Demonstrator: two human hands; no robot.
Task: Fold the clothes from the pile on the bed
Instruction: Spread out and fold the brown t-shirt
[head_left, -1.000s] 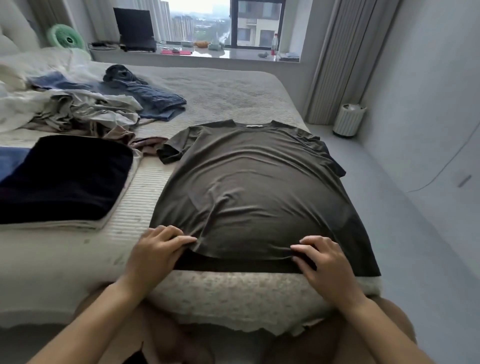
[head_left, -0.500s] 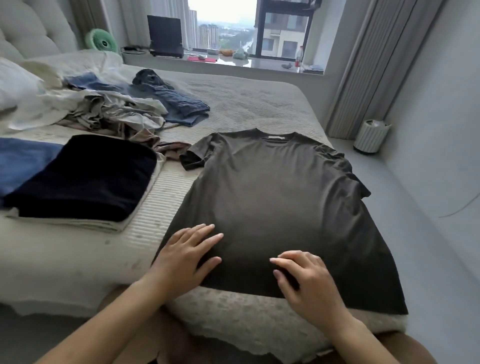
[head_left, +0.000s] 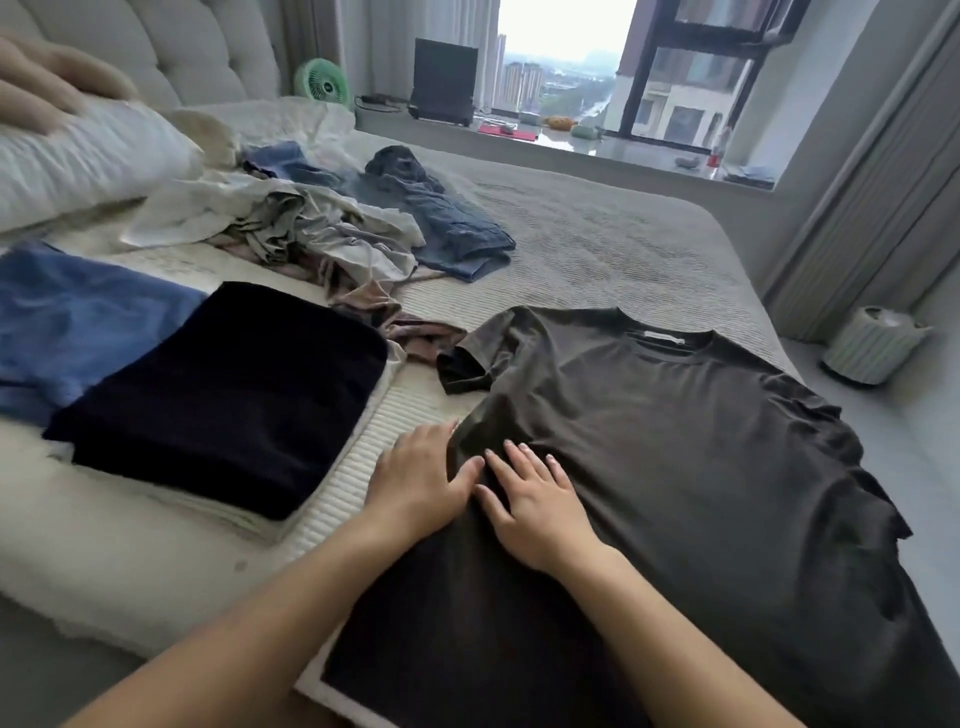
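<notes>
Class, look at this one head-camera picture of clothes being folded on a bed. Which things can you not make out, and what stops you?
- Left hand, head view: its fingertips go under the dark T-shirt edge, hidden by cloth.
- T-shirt hem: cut off by the bottom edge.
- Clothes pile: garments overlap, so the number of pieces is unclear.
- Blurred pale shape at the top left: too smeared to identify.
- Windowsill items: too small to name.

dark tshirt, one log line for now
dark t-shirt flat on bed | left hand grips its left edge | right hand presses flat
</notes>
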